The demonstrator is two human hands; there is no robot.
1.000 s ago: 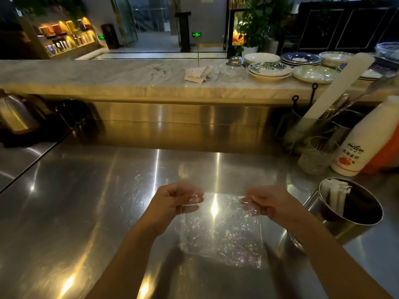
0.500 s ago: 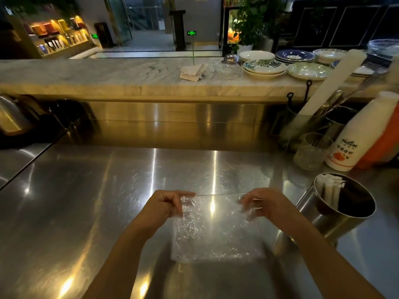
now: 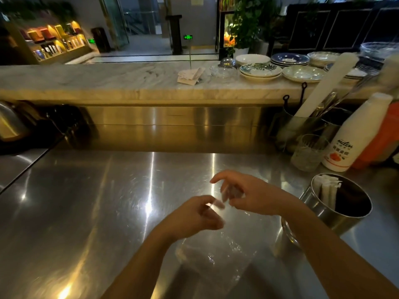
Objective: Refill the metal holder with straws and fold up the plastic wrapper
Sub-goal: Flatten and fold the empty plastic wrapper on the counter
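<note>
The clear plastic wrapper (image 3: pixel 218 253) hangs crumpled over the steel counter, its top edge pinched between both hands. My left hand (image 3: pixel 194 216) grips the upper left part with closed fingers. My right hand (image 3: pixel 248 196) holds the upper right part, forefinger stretched out. The two hands are close together, nearly touching. The round metal holder (image 3: pixel 321 210) stands to the right of my right forearm, with white paper-wrapped straws (image 3: pixel 327 188) leaning against its left inner wall.
A glass tumbler (image 3: pixel 307 152), a white bottle (image 3: pixel 356 134) and an orange container (image 3: pixel 386 137) stand behind the holder. A utensil pot (image 3: pixel 295 126) with a white roll stands at the back right. Stacked plates (image 3: pixel 260 71) lie on the marble ledge. A kettle (image 3: pixel 10 124) sits far left.
My hands have come together from about a wrapper's width apart, bringing the wrapper's top corners toward each other. The flat sheet is now bunched and lifted.
</note>
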